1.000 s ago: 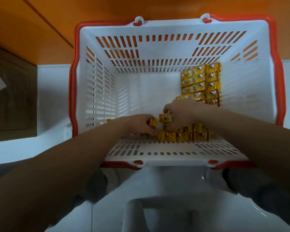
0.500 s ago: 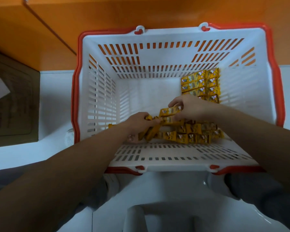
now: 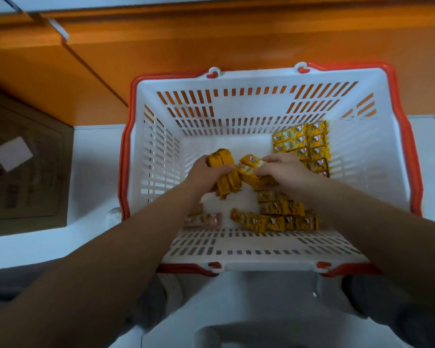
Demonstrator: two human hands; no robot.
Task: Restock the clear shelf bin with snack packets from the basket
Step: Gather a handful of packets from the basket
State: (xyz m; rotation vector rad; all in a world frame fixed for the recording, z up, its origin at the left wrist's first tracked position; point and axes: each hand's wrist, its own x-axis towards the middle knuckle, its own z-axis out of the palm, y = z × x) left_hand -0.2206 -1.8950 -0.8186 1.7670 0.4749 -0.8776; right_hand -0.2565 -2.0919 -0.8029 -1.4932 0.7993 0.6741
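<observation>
- A bundle of yellow snack packets stood tilted in the left hand, fingers clenched round it, over the basket's middle.
- The right hand had its fingers grasping further packets just beside.
- Loose packets lay along the near wall of the white basket.
- A cardboard box sat left.

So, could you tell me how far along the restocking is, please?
Done: unconfirmed; the bin is out of view. In hand: the left hand grips a bundle of yellow packets, the right hand holds more packets, inside the basket. Left: a stack in the far right corner, a row by the near wall.
</observation>
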